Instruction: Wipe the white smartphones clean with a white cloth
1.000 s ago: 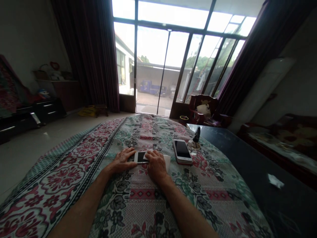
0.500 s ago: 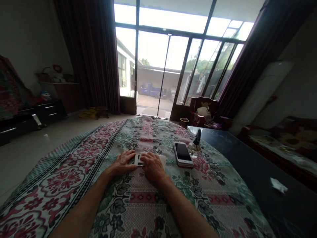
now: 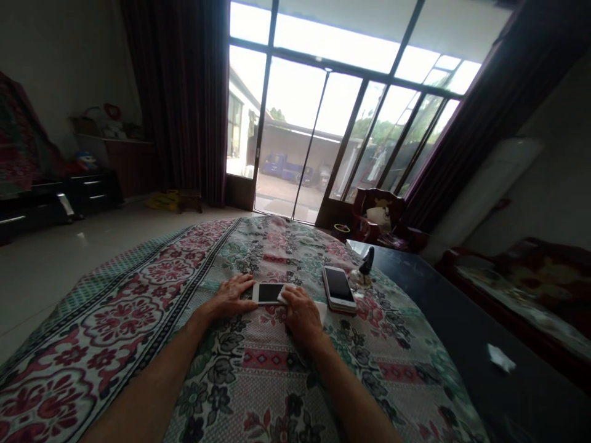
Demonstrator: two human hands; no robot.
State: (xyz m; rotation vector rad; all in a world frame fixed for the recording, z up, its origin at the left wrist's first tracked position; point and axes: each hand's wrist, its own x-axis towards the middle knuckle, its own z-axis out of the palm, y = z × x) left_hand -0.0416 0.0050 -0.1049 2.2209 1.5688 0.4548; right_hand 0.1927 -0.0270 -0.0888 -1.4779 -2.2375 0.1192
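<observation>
So my right hand [image 3: 302,315] has just slid over to the right end of the phone [image 3: 268,294], fingers closed on a white wad [image 3: 285,294], and most of the dark screen shows again; half a second ago that hand hid it. I'd say the wad has swept the glass, at least this pass. My left hand [image 3: 234,294] lies spread at the left end, thumb and fingers apart, bracing it. The phone's flat on the cloth-covered tabletop [image 3: 272,394], well in from the edges. Plenty of room to the left and ahead. Tighter on the right: a second phone [image 3: 339,287] sits near my knuckles, spray bottle [image 3: 360,280] just behind. Can't tell what the pale sheet [image 3: 322,311] under my right hand is.
</observation>
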